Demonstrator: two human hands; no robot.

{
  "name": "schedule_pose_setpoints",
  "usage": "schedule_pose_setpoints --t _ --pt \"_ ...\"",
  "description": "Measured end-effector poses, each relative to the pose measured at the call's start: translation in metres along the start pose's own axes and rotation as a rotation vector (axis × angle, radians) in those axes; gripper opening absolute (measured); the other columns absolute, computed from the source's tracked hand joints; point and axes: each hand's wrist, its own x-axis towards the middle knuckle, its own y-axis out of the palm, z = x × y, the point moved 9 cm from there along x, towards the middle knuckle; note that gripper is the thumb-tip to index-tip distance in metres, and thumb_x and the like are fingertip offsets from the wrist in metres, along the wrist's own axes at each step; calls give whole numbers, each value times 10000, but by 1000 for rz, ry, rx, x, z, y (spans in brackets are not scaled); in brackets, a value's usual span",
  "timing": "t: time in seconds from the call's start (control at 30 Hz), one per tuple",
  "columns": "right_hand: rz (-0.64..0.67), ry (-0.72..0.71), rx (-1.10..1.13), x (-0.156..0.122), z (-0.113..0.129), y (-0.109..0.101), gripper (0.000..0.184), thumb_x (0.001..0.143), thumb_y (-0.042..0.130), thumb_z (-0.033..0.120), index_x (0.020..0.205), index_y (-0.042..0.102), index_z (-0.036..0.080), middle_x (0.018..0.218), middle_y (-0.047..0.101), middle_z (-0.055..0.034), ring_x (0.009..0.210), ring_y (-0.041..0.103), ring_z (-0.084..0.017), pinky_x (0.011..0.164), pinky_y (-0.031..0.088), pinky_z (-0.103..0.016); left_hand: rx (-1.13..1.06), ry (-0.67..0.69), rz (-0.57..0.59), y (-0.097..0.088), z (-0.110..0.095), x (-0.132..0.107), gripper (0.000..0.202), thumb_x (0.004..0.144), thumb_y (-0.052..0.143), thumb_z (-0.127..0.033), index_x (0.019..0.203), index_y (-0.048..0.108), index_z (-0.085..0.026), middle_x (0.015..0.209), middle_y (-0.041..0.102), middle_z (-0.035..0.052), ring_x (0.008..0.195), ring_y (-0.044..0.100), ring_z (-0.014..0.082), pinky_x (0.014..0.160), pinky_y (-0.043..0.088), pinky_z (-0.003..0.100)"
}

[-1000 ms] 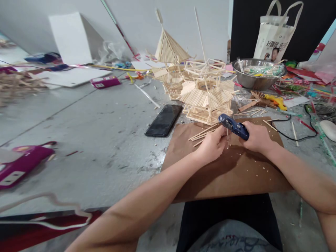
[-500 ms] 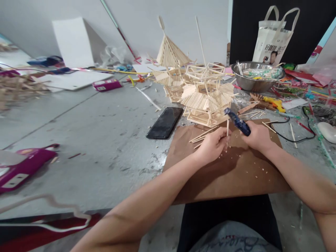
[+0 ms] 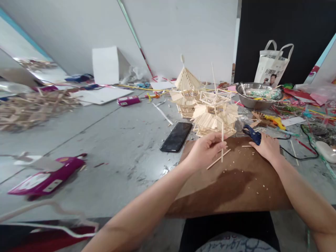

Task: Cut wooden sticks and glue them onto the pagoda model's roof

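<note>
My left hand [image 3: 203, 151] pinches a thin wooden stick [image 3: 222, 141] upright over a brown cardboard sheet [image 3: 236, 182]. Another loose stick [image 3: 218, 159] lies on the cardboard just below it. My right hand [image 3: 267, 148] rests on the cardboard's far right corner, closed on a blue-handled cutter [image 3: 252, 133]. Just beyond both hands stands a small pavilion model made of sticks [image 3: 214, 117], with a taller stick tower [image 3: 186, 89] behind it.
A black phone [image 3: 176, 137] lies left of the cardboard. A steel bowl [image 3: 258, 95] and white tote bag [image 3: 273, 64] stand at the back right among craft clutter and a black cable [image 3: 296, 154]. A magenta box [image 3: 49, 176] and a stick pile [image 3: 31, 110] lie to the left.
The camera tilted up and back. My left hand lifted the stick higher and moved left of the cutter. My right hand moved right with the cutter, apart from the stick.
</note>
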Motion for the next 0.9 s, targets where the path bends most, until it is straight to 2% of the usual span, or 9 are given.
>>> schedule_pose_setpoints --t 0.07,0.17,0.3,0.37,0.5,0.57,0.63,0.77,0.9 --pt "-2 -21 -36 0 1 4 689 733 380 638 1108 471 67 957 597 -221 930 546 -321 773 341 -420 14 36 -77 -22 -16 8 106 731 540 -244 791 548 -157 553 538 -22 370 367 27 340 293 165" --pt "9 -43 -56 1 3 11 689 743 365 634 1135 463 75 1000 580 -225 962 521 -325 797 325 -438 34 20 -222 -55 -30 21 135 730 546 -268 668 549 -148 508 507 -27 350 351 22 328 264 165" --pt "71 -68 -12 2 6 14 702 734 390 629 1197 433 103 1160 510 -212 1062 464 -328 828 328 -444 47 63 -334 -80 -45 40 157 730 550 -271 622 552 -157 385 395 -57 328 348 38 330 258 172" --pt "71 -90 24 4 7 5 643 764 374 593 1194 452 121 1182 507 -193 1082 458 -321 841 332 -445 54 76 -347 -86 -51 50 147 716 567 -263 617 560 -155 390 397 -56 336 351 39 336 259 176" --pt "-10 -168 131 18 3 -30 481 848 293 468 1111 543 152 1113 582 -131 1025 522 -256 838 371 -377 57 103 -353 -94 -65 66 108 686 601 -217 619 557 -144 442 432 -56 346 330 17 339 223 170" --pt "-16 -125 143 34 -15 -40 452 854 288 440 1066 573 159 1020 632 -112 935 571 -237 797 401 -355 27 103 -379 -101 -68 72 82 678 605 -183 637 548 -140 475 463 -61 344 328 5 339 215 161" --pt "22 -5 129 55 -43 -38 425 852 288 420 1044 586 185 965 652 -102 872 596 -240 745 416 -356 7 98 -409 -108 -69 76 73 678 603 -169 656 543 -135 503 496 -64 348 338 -4 348 228 152" --pt "200 305 40 95 -107 -3 398 836 305 349 1043 592 166 1049 613 -149 972 564 -268 748 408 -362 28 115 -475 -121 -71 81 97 669 611 -208 632 557 -136 475 491 -64 360 328 3 364 228 165" --pt "308 387 44 120 -139 32 336 771 444 315 953 627 99 1018 610 -208 941 579 -297 713 420 -355 74 69 -488 -125 -60 87 123 633 634 -260 596 595 -150 435 459 -47 363 320 30 367 205 203"
